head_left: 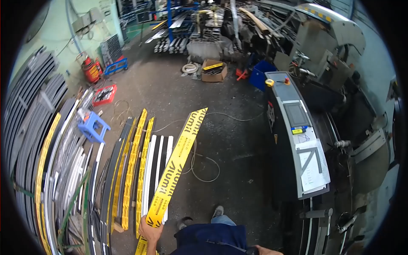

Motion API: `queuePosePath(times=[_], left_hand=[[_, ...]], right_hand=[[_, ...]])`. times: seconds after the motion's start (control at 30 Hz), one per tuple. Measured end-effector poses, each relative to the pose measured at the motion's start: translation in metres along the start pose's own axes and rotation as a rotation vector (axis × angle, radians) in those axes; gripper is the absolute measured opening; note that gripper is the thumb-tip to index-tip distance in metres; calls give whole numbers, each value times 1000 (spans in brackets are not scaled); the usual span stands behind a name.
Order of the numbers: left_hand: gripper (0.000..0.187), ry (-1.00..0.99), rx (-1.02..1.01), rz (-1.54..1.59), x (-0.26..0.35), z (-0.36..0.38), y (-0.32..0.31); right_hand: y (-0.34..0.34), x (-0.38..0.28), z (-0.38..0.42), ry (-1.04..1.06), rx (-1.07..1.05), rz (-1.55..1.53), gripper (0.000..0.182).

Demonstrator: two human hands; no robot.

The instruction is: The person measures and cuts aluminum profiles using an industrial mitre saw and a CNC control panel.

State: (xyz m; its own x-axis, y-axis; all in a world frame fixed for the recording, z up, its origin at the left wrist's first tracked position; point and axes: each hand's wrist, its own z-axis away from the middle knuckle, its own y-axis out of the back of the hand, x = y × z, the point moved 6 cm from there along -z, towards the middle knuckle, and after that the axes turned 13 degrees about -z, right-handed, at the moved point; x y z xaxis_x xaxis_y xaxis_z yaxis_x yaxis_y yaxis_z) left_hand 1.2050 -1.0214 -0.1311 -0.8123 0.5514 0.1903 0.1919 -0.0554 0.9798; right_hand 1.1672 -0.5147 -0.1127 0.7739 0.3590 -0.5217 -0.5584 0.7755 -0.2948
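Note:
My left hand [151,233] is closed around the lower part of a long aluminium profile [176,159] covered in yellow printed film. The profile slants up and to the right, its far end cut at an angle. Only a sliver of my right hand [267,251] shows at the bottom edge; its fingers are hidden, beside something small and dark. Close to my left hand, white profiles [148,176] and yellow-filmed profiles [132,174] stand or lie in a row.
On the right is a machine with a long console [284,91], holding a paper sheet [312,168] and a metal square [307,159]. A blue stool [94,126] stands left, near a red tray [104,94]. A cable [216,168] crosses the floor. A cardboard box [213,75] sits ahead.

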Motion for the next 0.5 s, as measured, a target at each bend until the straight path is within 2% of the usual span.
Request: queuePosePath(times=[0.03, 0.1, 0.17, 0.23, 0.27, 0.3, 0.37, 0.43, 0.5], left_hand=[[70, -33, 6, -2, 21, -1, -5], [68, -130, 78, 21, 59, -1, -14], [68, -203, 123, -26, 98, -3, -13], [70, -316, 170, 12, 133, -10, -9], [65, -387, 269, -17, 156, -13, 2], [65, -420, 271, -2, 171, -20, 4], [67, -608, 330, 120, 203, -36, 6], [65, -685, 294, 129, 244, -50, 14], [63, -840, 187, 254, 290, -63, 26]], right_hand=[[16, -10, -1, 69, 17, 26, 121], [37, -58, 6, 449, 68, -98, 84], [82, -105, 1, 258, 367, 373, 96], [94, -177, 8, 464, 545, 357, 99], [91, -218, 14, 640, 610, 465, 92], [85, -255, 19, 815, 679, 580, 86], [72, -311, 16, 1112, 659, 812, 76], [52, -351, 7, 1338, 516, 932, 68], [30, -372, -11, 1391, 473, 1207, 64]])
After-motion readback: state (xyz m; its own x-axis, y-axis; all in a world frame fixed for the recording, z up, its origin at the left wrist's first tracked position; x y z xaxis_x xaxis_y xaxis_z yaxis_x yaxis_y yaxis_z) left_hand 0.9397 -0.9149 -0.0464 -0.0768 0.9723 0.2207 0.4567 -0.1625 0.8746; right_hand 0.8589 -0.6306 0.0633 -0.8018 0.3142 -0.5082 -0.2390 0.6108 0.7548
